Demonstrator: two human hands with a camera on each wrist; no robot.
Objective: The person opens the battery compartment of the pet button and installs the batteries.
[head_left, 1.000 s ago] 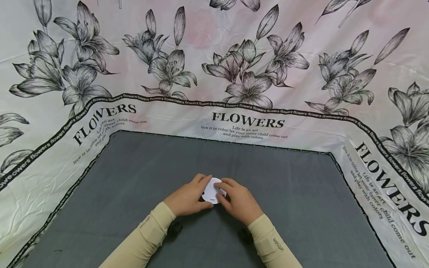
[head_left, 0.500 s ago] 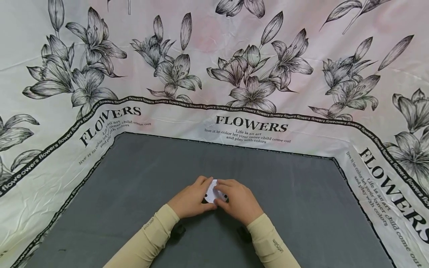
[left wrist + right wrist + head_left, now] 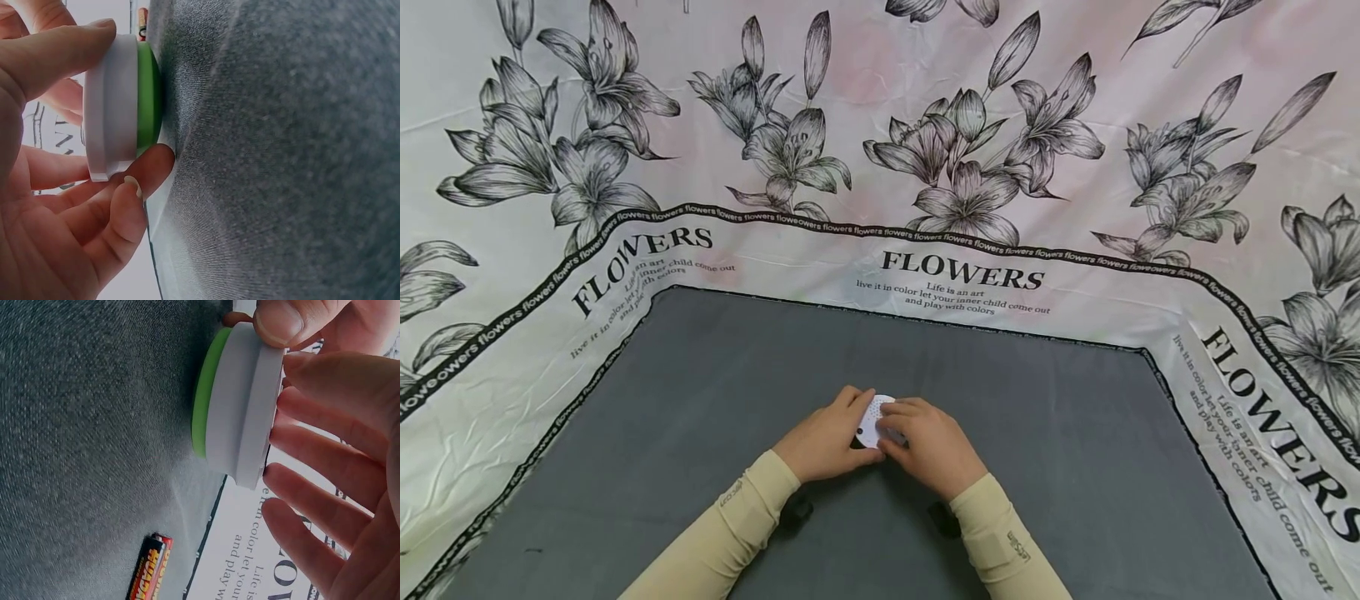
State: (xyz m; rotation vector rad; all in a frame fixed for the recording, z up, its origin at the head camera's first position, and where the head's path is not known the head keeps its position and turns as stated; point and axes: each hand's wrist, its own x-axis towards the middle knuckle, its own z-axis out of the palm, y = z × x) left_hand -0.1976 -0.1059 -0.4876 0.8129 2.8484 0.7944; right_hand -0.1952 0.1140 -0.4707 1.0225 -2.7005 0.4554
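Note:
A round white plastic device point(image 3: 870, 421) with small holes in its face stands at the middle of the grey cloth. Both wrist views show its side, a white body point(image 3: 115, 106) over a green base point(image 3: 209, 394). My left hand point(image 3: 829, 440) grips its rim, thumb on the near edge and fingers around the far side. My right hand point(image 3: 931, 442) lies over the right part of the face, fingertips touching it and fingers spread fairly straight in the right wrist view. These fingers hide part of the face in the head view.
A red, black and yellow battery point(image 3: 150, 569) lies on the grey cloth point(image 3: 1075, 467) beside the device in the right wrist view. White flower-printed fabric point(image 3: 955, 275) borders the grey area. Dark wrist cameras point(image 3: 795, 512) hang below the wrists.
My right hand's fingers have shifted on the device's face and now cover more of its right side. The left hand keeps its grip. The head view has moved slightly.

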